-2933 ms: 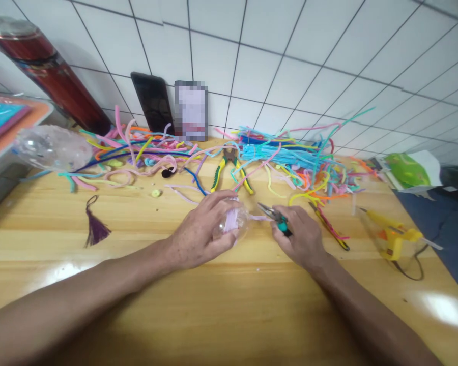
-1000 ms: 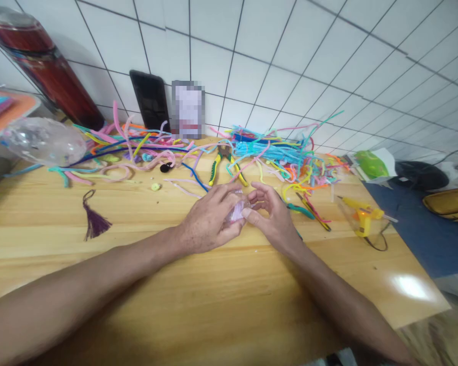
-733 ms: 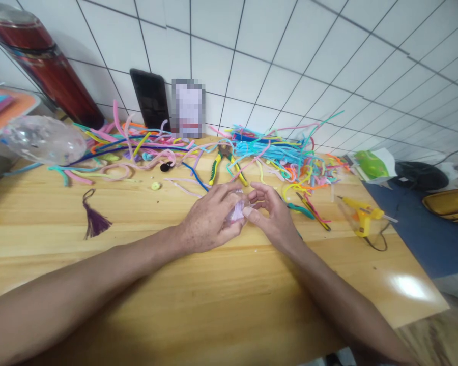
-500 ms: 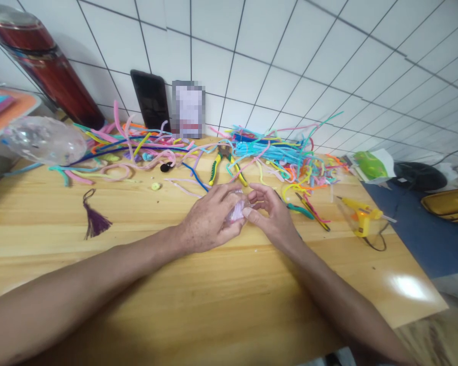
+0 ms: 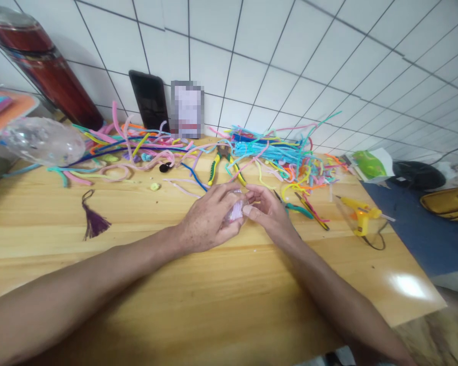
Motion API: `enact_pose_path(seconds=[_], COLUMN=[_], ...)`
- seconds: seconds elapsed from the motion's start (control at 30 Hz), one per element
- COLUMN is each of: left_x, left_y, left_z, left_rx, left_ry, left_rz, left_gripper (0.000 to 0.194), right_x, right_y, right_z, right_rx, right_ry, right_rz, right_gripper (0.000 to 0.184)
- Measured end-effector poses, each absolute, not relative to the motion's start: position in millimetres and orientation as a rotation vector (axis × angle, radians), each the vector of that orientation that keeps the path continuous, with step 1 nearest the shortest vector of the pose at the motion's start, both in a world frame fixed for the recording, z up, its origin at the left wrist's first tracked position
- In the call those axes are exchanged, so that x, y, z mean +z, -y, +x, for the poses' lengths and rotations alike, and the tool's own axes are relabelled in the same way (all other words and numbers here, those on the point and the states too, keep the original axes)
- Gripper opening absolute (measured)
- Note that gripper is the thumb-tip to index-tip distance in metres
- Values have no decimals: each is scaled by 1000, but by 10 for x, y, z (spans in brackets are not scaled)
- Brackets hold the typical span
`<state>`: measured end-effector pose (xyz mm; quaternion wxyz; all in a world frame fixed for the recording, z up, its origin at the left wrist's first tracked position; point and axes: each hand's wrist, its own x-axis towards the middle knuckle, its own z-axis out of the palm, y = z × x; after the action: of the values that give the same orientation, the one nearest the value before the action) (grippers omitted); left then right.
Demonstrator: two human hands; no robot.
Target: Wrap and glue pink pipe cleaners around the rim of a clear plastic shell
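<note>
Over the middle of the table [image 5: 198,300], my left hand [image 5: 211,218] is closed around a small lilac bundle [image 5: 235,211] that appears to be in clear plastic. The fingers cover most of it. My right hand [image 5: 265,208] meets it from the right, thumb and curled fingers pinching its edge. Just beyond my hands lie pliers [image 5: 213,170] with yellow-and-green handles. Close to my right hand are teal-handled pliers [image 5: 299,210] and a thin yellow-and-black tool [image 5: 315,213].
Pipe cleaners [image 5: 269,150] in many colours pile along the tiled wall. A purple tassel [image 5: 95,221] and a clear plastic bag [image 5: 44,141] lie left. Behind stand a red flask [image 5: 57,76] and a black phone [image 5: 149,101]. A yellow glue gun [image 5: 362,216] rests near the right edge.
My right hand's fingers have drawn in a little closer to the lilac bundle. My left hand keeps its hold in the same place. The view has shifted very slightly.
</note>
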<state>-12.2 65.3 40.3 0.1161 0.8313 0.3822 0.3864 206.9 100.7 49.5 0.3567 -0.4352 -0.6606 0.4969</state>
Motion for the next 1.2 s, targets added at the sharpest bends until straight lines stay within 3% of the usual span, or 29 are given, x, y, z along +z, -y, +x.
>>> enact_pose_path(seconds=[0.33,0.67,1.03,1.2], left_x=[405,402,385,428], left_y=[-648,-644,-689,-742], left_z=[-117,-133,-149,-167], left_rx=[1143,1093,1165,1306], left_ry=[-1130,-1143,-1126,-1194], left_rz=[2442,2421,2256,1835], left_gripper=[36,38,39,32], right_x=[483,587,548,531], right_y=[-991,-950,-918,-772], right_z=[2049,2000,2020,2057], right_rx=[1278,1081,1041,692], right_ry=[1684,1513,1517,1734], right_rz=[-1121,-1064,-1114,-1021], right_gripper=[53,22,23,31])
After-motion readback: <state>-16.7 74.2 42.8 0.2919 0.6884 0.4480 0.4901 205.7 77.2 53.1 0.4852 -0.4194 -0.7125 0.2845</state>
